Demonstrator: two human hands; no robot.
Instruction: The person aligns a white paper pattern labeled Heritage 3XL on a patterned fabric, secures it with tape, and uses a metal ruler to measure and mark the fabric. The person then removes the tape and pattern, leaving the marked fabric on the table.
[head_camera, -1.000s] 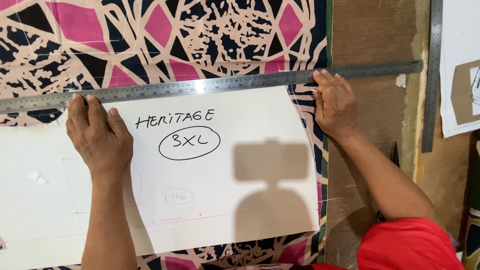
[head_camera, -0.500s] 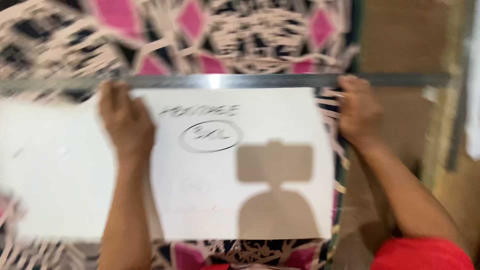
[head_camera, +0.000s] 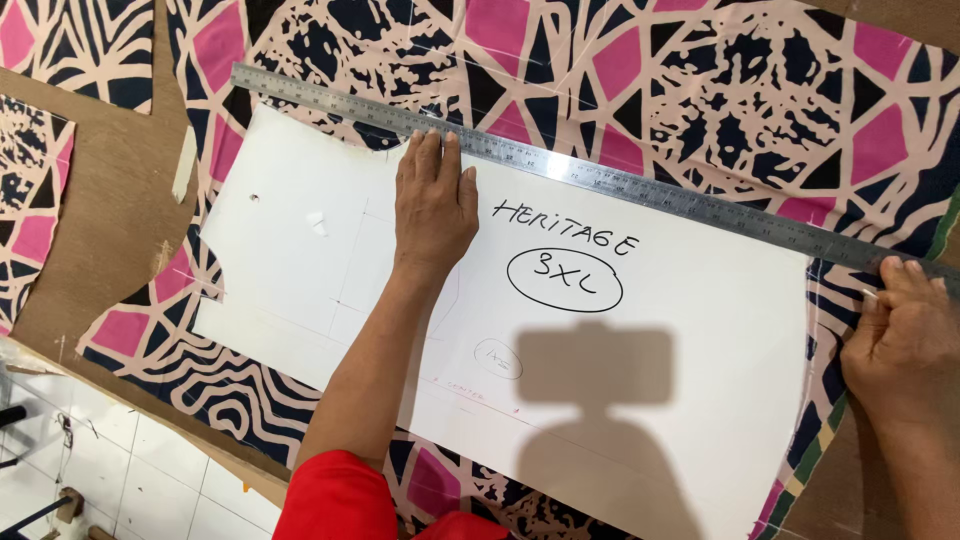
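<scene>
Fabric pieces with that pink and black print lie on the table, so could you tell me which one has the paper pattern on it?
The big printed piece across the middle, under the white paper pattern and steel ruler. The smaller pieces at left lie bare.

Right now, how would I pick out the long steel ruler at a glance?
Find the pink, black and cream patterned fabric on the brown table. A white paper pattern lies on it. The ruler is the thin grey metal strip along its top edge, under both hands.

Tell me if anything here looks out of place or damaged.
Nothing stands out. The ruler lies along the white pattern's top edge on the fabric, pressed by the left hand and right hand.
</scene>
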